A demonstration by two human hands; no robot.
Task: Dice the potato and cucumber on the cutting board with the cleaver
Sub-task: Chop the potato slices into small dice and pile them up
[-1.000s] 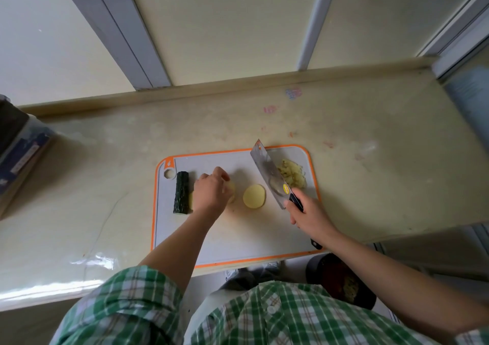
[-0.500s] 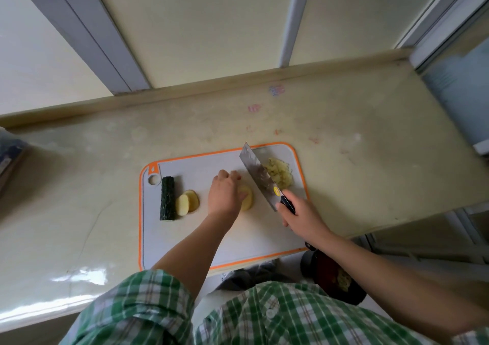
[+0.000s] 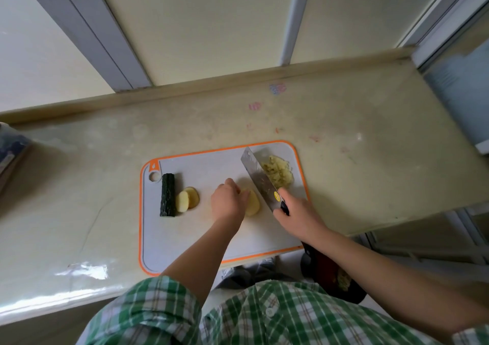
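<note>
A grey cutting board [image 3: 185,241] with an orange rim lies on the counter. On its left lie a dark green cucumber piece [image 3: 167,198] and two potato slices [image 3: 187,200]. My left hand [image 3: 228,201] rests curled on a potato slice [image 3: 253,201] at the board's middle. My right hand [image 3: 296,213] grips the cleaver [image 3: 260,178] by its black handle, the blade angled just right of that slice. A pile of diced potato [image 3: 277,174] sits beyond the blade at the board's far right corner.
The pale counter [image 3: 357,172] runs to a wall ledge behind. A dark box [image 3: 10,149] sits at the far left edge. Below the counter's front edge stands a dark bin [image 3: 333,278] with scraps, next to my right forearm.
My left hand left the potato slices by the cucumber and moved right onto the single slice. The cleaver came down closer to that slice.
</note>
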